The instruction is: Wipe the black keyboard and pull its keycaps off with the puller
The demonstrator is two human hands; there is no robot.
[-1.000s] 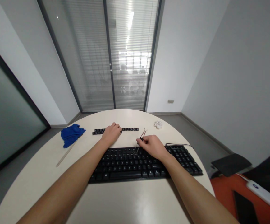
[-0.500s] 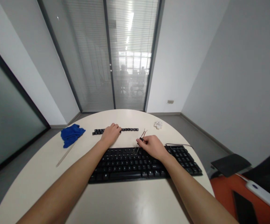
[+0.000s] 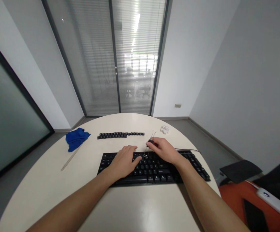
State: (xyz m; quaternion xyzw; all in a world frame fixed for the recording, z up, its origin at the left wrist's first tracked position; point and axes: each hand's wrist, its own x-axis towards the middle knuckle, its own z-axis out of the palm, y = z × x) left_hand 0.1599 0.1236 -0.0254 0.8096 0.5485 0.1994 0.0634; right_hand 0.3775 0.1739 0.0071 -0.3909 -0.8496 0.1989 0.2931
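A black keyboard [image 3: 140, 179] lies across the table in front of me. My right hand [image 3: 162, 149] is closed around the dark handle of a wire keycap puller [image 3: 145, 155], whose lower wire ends meet the upper key rows. Over the left half of the keyboard rests my left hand [image 3: 125, 161], open, thumb and fingers apart, with nothing in it. Its thumb points toward the puller. Beyond the keyboard, loose black keycaps [image 3: 113, 135] lie lined up in two rows.
On the left of the round white table [image 3: 43, 193] lie a blue cloth [image 3: 77, 138] and a thin pale stick [image 3: 70, 159]. A crumpled white wad [image 3: 164, 129] sits at the back right. An orange chair [image 3: 231, 196] holding a white power strip [image 3: 275, 204] stands at right.
My left hand has come back from the row of keycaps to the keyboard and its fingers have spread. The right hand with the keycap puller has shifted slightly right.
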